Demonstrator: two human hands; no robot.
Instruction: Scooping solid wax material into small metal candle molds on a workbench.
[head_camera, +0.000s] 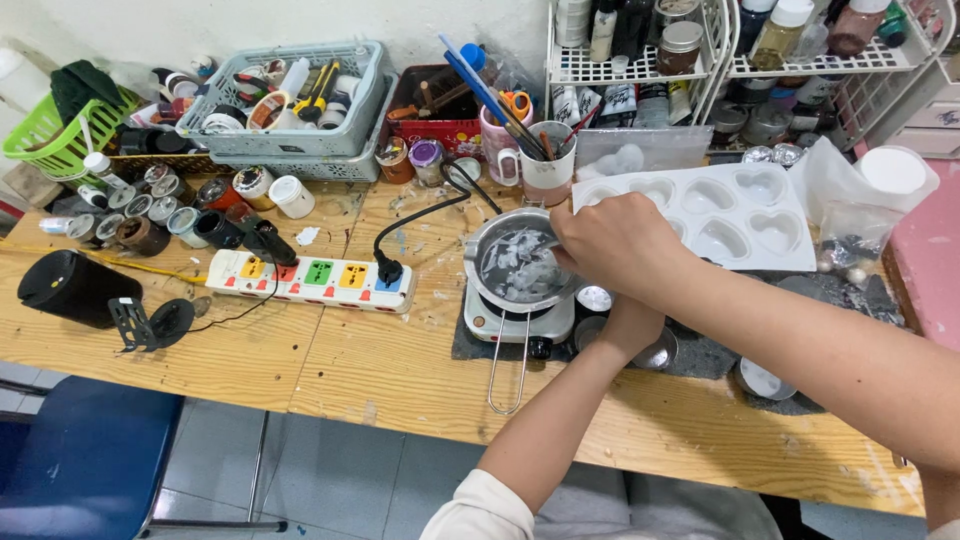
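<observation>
A small metal pot (515, 268) with pale wax pieces in it sits on a little white hot plate (497, 326), its wire handle (507, 375) pointing toward me. My right hand (612, 245) hovers at the pot's right rim with fingers curled together; whatever they hold is hidden. My left hand (628, 325) reaches up from below and is mostly covered by my right forearm, close to a small round metal tin (660, 352). A white mould with heart-shaped hollows (735, 212) lies just right of the pot.
A white power strip (310, 280) with a black plug lies left of the hot plate. A black cylinder (68, 288), small paint jars (165, 205), baskets of supplies (300, 100), a mug of tools (547, 165) and a wire rack (640, 62) crowd the wooden bench. A blue chair (85, 460) stands below left.
</observation>
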